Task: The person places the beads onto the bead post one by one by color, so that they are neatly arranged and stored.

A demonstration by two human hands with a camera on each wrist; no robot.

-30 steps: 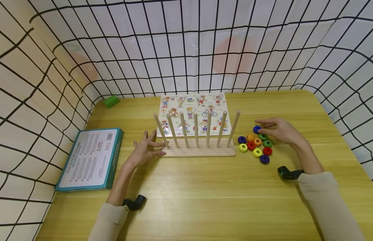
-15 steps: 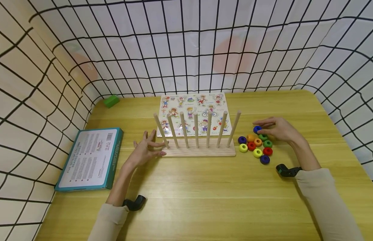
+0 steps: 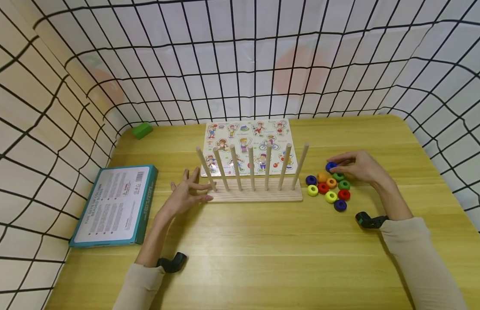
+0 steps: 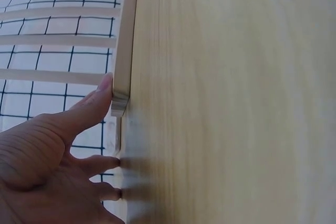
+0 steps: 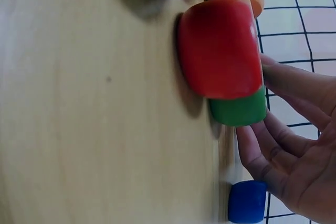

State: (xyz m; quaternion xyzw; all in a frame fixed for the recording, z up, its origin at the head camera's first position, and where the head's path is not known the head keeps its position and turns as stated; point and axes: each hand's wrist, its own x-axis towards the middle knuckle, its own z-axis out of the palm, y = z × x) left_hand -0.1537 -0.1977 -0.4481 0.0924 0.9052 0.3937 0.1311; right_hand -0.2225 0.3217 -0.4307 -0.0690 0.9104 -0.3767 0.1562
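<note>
A wooden peg stand (image 3: pixel 259 196) with a row of upright pegs stands mid-table. My left hand (image 3: pixel 185 193) grips its left end: the thumb is at the front edge, the index finger near the first peg, the other fingers spread. Up close in the left wrist view, the thumb (image 4: pixel 92 106) meets the stand's end. On the right, my right hand (image 3: pixel 362 168) pinches a blue bead (image 3: pixel 331 166) at the far side of a bead group. In the right wrist view, red (image 5: pixel 223 48) and green (image 5: pixel 239 109) beads cover the fingertips; another blue bead (image 5: pixel 247 202) lies beside the fingers.
Loose yellow (image 3: pixel 331 197), orange (image 3: pixel 331 183), red and dark blue beads lie right of the stand. Behind it is a picture puzzle board (image 3: pixel 247 133). A teal-edged box (image 3: pixel 113 206) and green block (image 3: pixel 141 130) are at left; black mesh (image 3: pixel 255 56) surrounds the table.
My right index finger has come down closer to the thumb around the blue bead, and the right forearm has shifted slightly left. My left hand keeps its place on the stand.
</note>
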